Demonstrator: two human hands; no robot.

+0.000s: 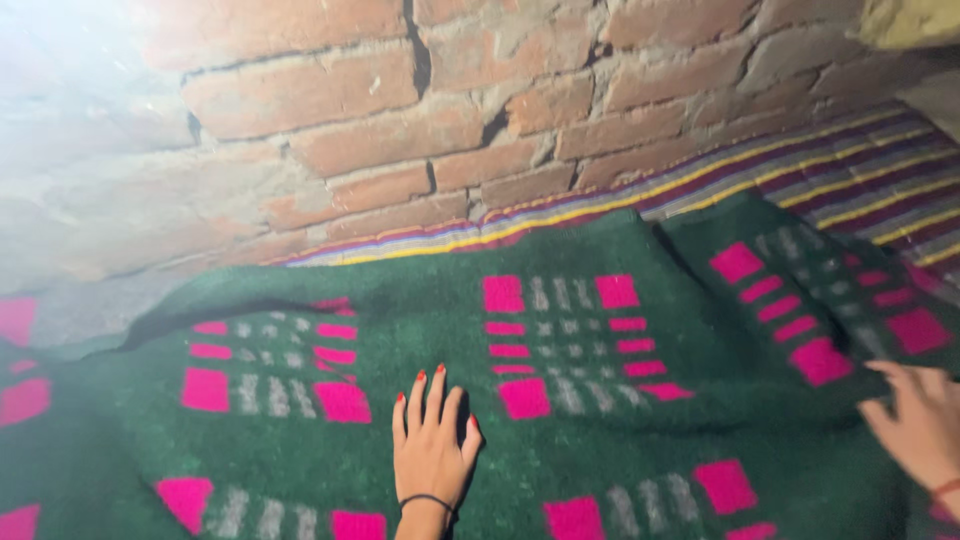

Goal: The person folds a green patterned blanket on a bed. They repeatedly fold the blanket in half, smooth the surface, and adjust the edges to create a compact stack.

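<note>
Far left and across the back: a brick wall (pixel 400 120), rough, with deep cracks between the bricks, washed out by glare at the far left.

Below the wall, spread over most of the view: a green blanket (pixel 420 300) with pink and grey blocks, rumpled, one fold raised at the near left and another running toward the far right. Along its far edge, against the wall: a striped cloth (pixel 860 180) in yellow, purple and grey, widening to the right.

Near centre: left hand (pixel 432 445) laid flat on the blanket, palm down, fingers (pixel 415 400) straight and slightly spread, gripping nothing; red nails, a dark band at the wrist.

Near right, at the frame edge: right hand (pixel 920 420), blurred, resting on the blanket with fingers loosely extended; pinching cloth or just pressing, cannot tell. Well apart from the left hand.
</note>
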